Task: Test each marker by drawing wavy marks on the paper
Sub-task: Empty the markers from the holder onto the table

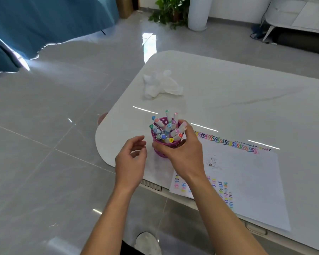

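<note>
The right hand (181,153) grips the purple cup (159,154). The markers (168,127) stand up in it, right by its fingers. The left hand (131,159) is open, just beside the cup. The paper (247,181) lies to the right hand's right.

no word, brand or number can be read anywhere in the frame. the paper (247,181) at centre right carries only hand-drawn signs: a row of coloured wavy marks (228,143) along its far edge (they look like strings of the letter s, yet spell nothing), short columns of the same marks (223,190) near its lower left corner, and a small pencil doodle (212,162) between them. the end caps of the markers (170,139) in the purple cup (161,150), at the middle of the frame, each bear a tiny symbol, too small to make out.
</note>
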The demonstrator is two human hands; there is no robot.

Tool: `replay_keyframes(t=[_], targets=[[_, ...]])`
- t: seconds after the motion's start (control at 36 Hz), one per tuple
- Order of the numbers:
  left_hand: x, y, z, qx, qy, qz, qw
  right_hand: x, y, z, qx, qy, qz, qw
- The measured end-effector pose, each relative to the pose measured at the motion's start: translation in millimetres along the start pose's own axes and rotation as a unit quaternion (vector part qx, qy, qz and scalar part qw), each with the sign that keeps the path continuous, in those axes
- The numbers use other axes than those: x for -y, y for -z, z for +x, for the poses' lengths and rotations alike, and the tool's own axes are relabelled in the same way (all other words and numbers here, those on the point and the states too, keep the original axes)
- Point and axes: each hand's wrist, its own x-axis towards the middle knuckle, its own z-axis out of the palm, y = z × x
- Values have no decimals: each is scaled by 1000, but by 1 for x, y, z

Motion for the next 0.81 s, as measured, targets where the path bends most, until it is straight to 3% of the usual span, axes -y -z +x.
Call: replay_keyframes(t=[0.25, 0.42, 0.56, 0.69, 0.81], targets=[[1, -8, -6, 41, -55, -20, 997, -11, -12, 1, 17, -27, 25, 999], [2, -13, -6, 33, -56, -7, 998, -8, -7, 3, 74, -41, 28, 996], [-1, -23, -2, 36, -44, 1, 998, 2, 2, 11, 63, 4, -108, 992], [-6, -35, -1, 35, -51, -26, 998, 16, 0, 20, 48, 82, -272, 958], [-1, -38, 3, 26, -46, -22, 998, 22, -9, 26, 22, 122, -331, 936]])
